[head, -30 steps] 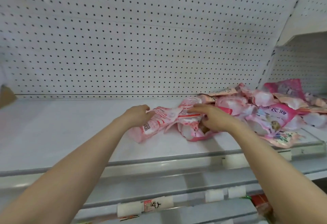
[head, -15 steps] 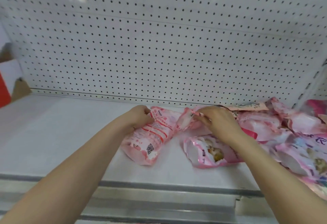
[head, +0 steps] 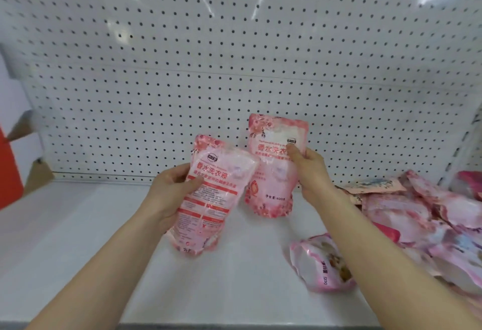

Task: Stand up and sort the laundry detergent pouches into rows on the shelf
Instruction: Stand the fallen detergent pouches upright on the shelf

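Observation:
My left hand [head: 170, 191] grips a pink detergent pouch [head: 208, 196] by its left edge, holding it upright and slightly tilted above the white shelf [head: 78, 238]. My right hand [head: 310, 173] holds a second pink pouch [head: 271, 170] by its right side, thumb on the front, upright and further back near the pegboard. The two pouches overlap a little in view. A heap of pink pouches [head: 422, 217] lies flat on the shelf at the right, and one pouch [head: 320, 262] lies apart at its front left, partly under my right forearm.
A white pegboard wall [head: 234, 69] backs the shelf. An orange and cardboard object [head: 15, 170] stands past the shelf's left end. The shelf's front edge [head: 182, 325] runs along the bottom of the view.
Both hands lifted a pouch each off the shelf and turned them upright. The camera came closer and shifted left, so the heap now sits at the right edge.

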Demonstrator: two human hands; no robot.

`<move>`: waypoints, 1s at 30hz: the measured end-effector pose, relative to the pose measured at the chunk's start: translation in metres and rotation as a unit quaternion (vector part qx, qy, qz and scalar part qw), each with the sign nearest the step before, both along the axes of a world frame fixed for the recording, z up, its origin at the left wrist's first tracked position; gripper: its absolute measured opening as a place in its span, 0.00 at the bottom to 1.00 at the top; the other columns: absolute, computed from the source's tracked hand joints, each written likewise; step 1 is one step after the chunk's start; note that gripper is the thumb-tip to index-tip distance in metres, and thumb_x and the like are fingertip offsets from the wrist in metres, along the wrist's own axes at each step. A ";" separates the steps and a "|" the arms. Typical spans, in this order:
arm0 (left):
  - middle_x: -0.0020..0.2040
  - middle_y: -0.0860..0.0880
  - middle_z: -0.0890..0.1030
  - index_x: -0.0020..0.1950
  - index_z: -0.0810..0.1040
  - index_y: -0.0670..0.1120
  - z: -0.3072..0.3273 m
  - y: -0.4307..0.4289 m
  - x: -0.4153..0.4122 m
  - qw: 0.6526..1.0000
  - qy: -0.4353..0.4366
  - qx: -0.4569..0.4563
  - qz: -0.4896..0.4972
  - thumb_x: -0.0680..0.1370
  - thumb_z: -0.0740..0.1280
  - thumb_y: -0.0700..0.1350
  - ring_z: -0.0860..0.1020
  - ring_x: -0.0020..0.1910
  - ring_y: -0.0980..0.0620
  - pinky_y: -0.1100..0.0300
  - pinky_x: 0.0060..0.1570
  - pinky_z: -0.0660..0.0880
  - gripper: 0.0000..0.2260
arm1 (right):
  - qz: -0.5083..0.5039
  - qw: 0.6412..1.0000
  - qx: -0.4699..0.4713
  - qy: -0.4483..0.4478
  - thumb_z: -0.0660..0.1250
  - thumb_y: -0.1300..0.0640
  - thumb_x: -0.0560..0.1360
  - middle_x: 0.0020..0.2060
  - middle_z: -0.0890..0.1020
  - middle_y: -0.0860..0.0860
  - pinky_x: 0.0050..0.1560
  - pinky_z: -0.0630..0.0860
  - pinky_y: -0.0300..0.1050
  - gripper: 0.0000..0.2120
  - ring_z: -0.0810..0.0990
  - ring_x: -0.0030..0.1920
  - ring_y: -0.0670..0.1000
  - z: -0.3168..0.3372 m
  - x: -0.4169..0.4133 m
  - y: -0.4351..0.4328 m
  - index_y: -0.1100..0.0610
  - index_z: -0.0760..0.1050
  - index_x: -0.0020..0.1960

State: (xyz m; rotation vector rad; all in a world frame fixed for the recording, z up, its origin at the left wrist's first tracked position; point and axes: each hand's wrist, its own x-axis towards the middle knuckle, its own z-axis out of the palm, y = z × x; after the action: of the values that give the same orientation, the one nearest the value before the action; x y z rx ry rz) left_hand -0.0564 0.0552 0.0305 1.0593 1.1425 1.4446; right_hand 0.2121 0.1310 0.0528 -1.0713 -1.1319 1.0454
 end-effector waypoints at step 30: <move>0.66 0.55 0.69 0.70 0.65 0.52 -0.015 -0.020 0.045 0.919 0.243 0.259 0.174 0.76 0.67 0.34 0.72 0.63 0.57 0.61 0.62 0.70 0.26 | -0.127 0.958 0.089 -0.240 0.69 0.60 0.77 0.50 0.86 0.49 0.56 0.79 0.41 0.09 0.83 0.53 0.46 -0.008 0.071 -0.080 0.49 0.81 0.53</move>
State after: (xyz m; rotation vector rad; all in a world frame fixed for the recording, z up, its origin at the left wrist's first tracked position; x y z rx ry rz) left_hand -0.0114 0.0355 0.0153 1.7227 1.3804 1.8918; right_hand 0.2827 0.0506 0.0447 -1.3225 -1.3962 0.4777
